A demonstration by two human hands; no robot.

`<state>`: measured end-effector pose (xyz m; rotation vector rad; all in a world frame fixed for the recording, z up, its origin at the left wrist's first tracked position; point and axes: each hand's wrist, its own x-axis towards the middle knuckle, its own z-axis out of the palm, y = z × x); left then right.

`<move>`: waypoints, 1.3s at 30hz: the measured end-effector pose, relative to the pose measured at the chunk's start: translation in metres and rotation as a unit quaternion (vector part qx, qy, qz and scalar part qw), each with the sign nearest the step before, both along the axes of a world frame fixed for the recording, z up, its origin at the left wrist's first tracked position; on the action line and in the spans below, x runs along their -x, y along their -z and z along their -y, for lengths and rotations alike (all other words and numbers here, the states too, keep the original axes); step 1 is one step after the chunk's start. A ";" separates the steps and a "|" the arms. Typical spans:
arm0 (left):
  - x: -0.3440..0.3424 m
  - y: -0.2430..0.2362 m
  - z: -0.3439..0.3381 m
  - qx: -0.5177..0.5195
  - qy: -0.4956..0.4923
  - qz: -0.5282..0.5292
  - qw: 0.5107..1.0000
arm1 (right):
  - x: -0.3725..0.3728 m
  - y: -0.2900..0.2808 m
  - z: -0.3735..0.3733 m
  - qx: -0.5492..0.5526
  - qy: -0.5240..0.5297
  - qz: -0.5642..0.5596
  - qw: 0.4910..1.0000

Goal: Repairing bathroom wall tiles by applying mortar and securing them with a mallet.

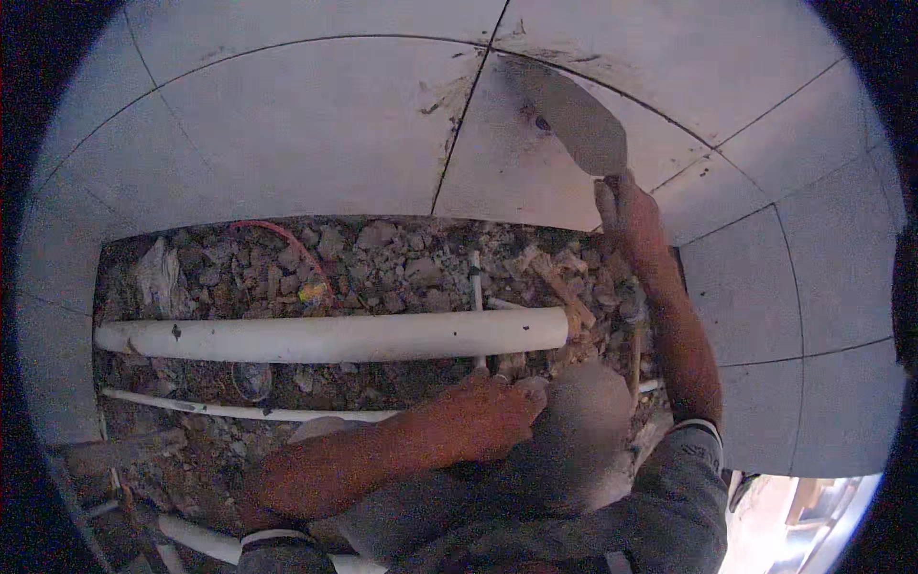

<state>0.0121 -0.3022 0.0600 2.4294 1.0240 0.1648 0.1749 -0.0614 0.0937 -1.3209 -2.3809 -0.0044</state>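
My right hand (631, 210) is raised at the right, its fingers closed round the near end of a flat grey trowel (588, 124). The trowel's blade lies against the white wall tiles (316, 124), and its narrow end reaches the crossing of the dark joints. Pale smears mark the tiles around that crossing. My left hand (492, 416) is low in the middle, by my knee (583, 411), its fingers curled just below a thick white pipe (335, 335). A pale patch shows at its fingertips; I cannot make out what it is.
Broken rubble (411, 268) fills the recess below the tiles. A thinner white pipe (258, 412) runs under the thick one. A red hose or cable (287, 237) curves over the stones, beside a crumpled plastic sheet (161, 277). More tiles (755, 287) stand at the right.
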 end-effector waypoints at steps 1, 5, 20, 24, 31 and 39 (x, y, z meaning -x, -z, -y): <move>0.000 -0.004 -0.003 0.036 0.000 -0.001 0.999 | 0.007 0.001 -0.001 -0.001 -0.001 -0.003 1.000; 0.008 -0.005 -0.004 0.024 0.010 0.070 0.997 | 0.015 -0.001 0.006 0.003 0.016 0.002 1.000; 0.005 -0.016 -0.014 0.095 0.011 -0.007 0.995 | -0.105 -0.031 -0.055 0.036 0.131 0.132 0.982; 0.004 -0.010 -0.008 0.086 0.012 -0.014 0.996 | -0.158 -0.028 -0.062 -0.022 0.100 0.129 0.986; 0.000 -0.004 -0.017 0.119 0.003 0.000 0.993 | -0.210 -0.024 -0.086 -0.058 0.147 0.194 0.968; 0.009 -0.015 -0.009 0.097 -0.042 0.028 0.994 | -0.238 -0.023 -0.089 -0.105 0.103 0.268 0.952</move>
